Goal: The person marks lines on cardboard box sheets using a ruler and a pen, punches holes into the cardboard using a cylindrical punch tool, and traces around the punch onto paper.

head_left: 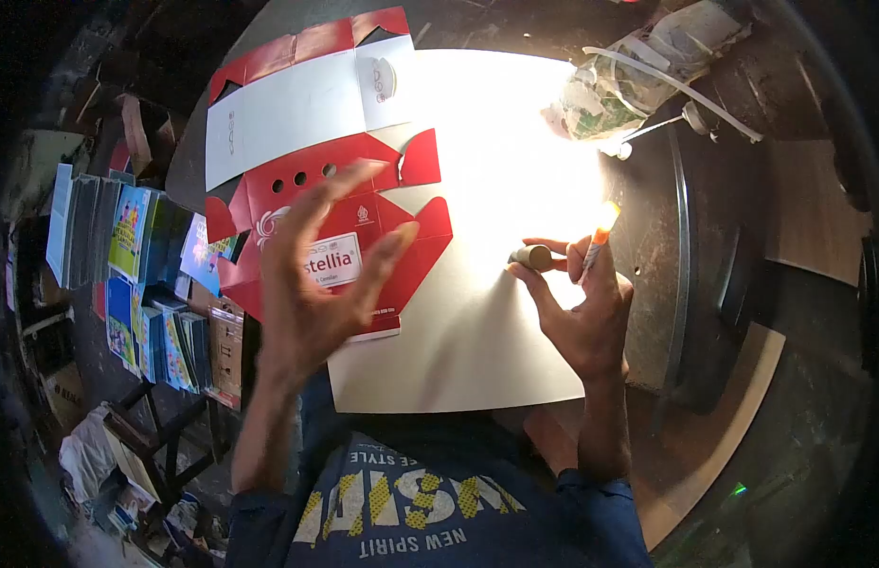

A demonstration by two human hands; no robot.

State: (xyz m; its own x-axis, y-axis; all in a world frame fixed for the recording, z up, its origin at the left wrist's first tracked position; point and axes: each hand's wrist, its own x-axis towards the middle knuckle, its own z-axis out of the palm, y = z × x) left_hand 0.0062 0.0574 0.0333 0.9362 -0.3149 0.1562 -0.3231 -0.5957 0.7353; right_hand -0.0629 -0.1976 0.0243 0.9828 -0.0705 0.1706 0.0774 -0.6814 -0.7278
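A flattened red and white box [297, 114] lies unfolded over the left part of a large white sheet [439, 369]. Above the box's red panel with the "stellia" label is my left hand [331, 265], its fingers spread and nothing between them. Over the right side of the sheet, my right hand [582, 303] pinches a short tan cylinder [531, 257] between thumb and finger. A pen-like stick with an orange part [599, 239] is also tucked among the fingers of that hand. Strong glare washes out the sheet's upper part.
Stacks of books [141, 237] stand on the left, beside a brown carton [226, 346]. A wrapped bundle [629, 85] and a thin white strip lie at the upper right. A curved wooden edge [733, 426] runs along the lower right.
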